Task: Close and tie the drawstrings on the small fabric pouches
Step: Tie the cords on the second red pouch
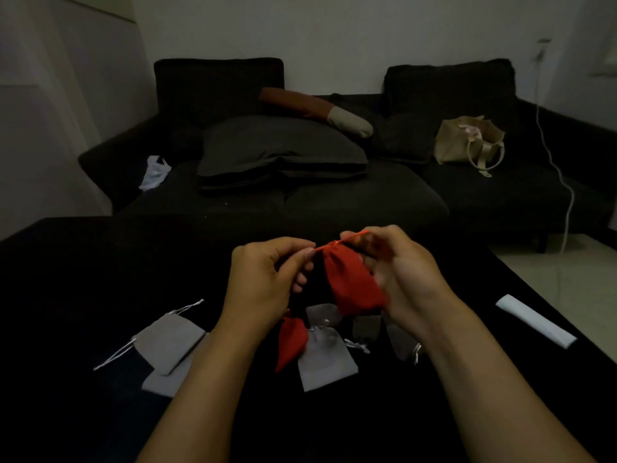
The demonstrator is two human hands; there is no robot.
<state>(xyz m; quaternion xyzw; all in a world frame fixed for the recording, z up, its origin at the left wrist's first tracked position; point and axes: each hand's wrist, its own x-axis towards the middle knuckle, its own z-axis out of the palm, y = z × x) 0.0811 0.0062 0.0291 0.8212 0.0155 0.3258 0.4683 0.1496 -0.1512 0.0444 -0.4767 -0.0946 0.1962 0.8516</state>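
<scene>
A red fabric pouch (354, 282) hangs between my hands above the dark table (100, 279), its mouth gathered at the top. My left hand (267, 272) pinches the red drawstring at the pouch's upper left. My right hand (394, 262) grips the string on the other side, blurred. On the table below lie a second red pouch (291, 342), a grey pouch (325, 362) beside it, a grey pouch with loose white strings (168, 345) at the left, and more grey pouches partly hidden under my right wrist.
A white flat strip (536, 320) lies near the table's right edge. Beyond the table stands a dark sofa (367, 202) with cushions, a beige tote bag (470, 142) and a white plastic bag (154, 172). A white cable (564, 182) hangs at the right wall.
</scene>
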